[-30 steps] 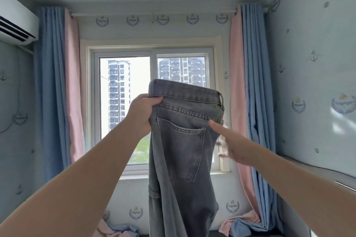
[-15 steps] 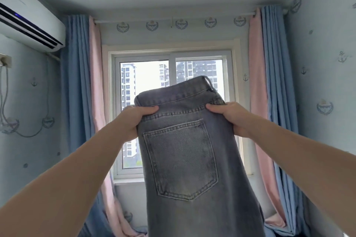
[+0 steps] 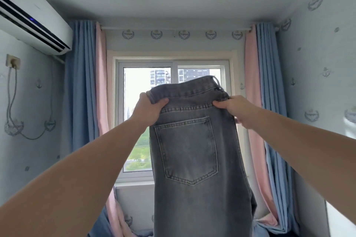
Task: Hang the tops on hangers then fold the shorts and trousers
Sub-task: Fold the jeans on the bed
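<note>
Up before the window (image 3: 146, 121), my left hand (image 3: 149, 108) and right hand (image 3: 236, 108) pinch the grey jeans (image 3: 194, 159) at the waistband, which could, I judge, slip free and crumple if either hold loosens.

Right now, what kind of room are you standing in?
Probably a small bedroom in a flat: a window with blue and pink curtains looking out on tower blocks, an air conditioner high on the wall, and anchor-patterned wallpaper.

The left hand (image 3: 149, 109) and right hand (image 3: 238, 110) are bare; both forearms are bare as far as they show.
</note>
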Motion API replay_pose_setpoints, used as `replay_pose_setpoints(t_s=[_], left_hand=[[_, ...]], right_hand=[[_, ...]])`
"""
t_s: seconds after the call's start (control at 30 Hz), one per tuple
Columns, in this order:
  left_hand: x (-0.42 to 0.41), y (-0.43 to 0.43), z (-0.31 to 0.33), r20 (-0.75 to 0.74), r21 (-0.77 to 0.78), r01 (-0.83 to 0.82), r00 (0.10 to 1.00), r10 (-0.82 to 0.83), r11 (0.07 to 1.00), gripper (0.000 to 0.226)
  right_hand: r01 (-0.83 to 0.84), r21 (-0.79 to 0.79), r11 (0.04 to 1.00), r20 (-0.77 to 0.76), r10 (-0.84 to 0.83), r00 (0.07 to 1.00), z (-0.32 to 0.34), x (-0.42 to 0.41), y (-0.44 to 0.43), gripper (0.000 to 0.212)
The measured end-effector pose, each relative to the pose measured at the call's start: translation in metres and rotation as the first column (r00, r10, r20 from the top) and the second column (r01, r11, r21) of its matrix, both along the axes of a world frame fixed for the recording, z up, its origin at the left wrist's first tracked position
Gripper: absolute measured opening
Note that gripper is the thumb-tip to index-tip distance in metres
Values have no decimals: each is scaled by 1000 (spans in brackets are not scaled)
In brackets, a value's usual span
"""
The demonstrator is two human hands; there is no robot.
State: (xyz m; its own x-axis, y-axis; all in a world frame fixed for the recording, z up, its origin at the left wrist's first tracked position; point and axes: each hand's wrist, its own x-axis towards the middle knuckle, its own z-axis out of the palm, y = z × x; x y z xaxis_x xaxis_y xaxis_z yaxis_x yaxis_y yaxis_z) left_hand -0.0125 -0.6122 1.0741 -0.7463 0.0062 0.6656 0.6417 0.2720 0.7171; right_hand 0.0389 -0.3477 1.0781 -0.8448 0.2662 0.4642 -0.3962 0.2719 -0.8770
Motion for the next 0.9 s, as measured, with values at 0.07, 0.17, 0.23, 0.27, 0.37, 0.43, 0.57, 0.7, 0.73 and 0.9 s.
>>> replay_pose_setpoints(t_s=[0.07,0.17,0.23,0.27,0.37,0.43,0.57,0.7,0.73,0.9], left_hand=[[23,-9,6,-13,-5,24,1000,-24,1000,55],[62,-21,11,-51,-11,0,999,0,1000,58],[88,-28,12,-90,-5,-41,995,41,999,58],[103,-30,12,-112,-1,-50,993,49,999,56],[147,-36,9,-177,7,-59,982,59,998,36],[175,-40,6,-193,-1,-73,979,72,997,28],[222,-49,2,-185,-39,-92,979,84,995,31],[251,-61,-5,-134,16,-102,986,103,995,31],[255,-65,-8,-118,23,-99,988,101,995,35],[253,-87,-30,-21,-5,-122,992,122,992,53]], right_hand=[[-2,14,1000,-22,2,1000,2,25,-6,16],[-8,55,998,-38,10,999,5,66,-15,16],[-15,68,998,-46,18,999,6,93,-19,17],[-20,66,998,-50,23,998,5,106,-22,17],[-39,53,998,-52,42,998,2,146,-27,18],[-47,43,998,-59,50,997,-3,169,-29,20],[-79,-2,997,-83,78,993,-13,204,-37,17],[-100,-47,994,-77,96,992,-24,226,-51,21],[-102,-54,993,-72,98,993,-26,228,-54,22],[-116,-71,991,-21,115,993,-46,221,-73,26]])
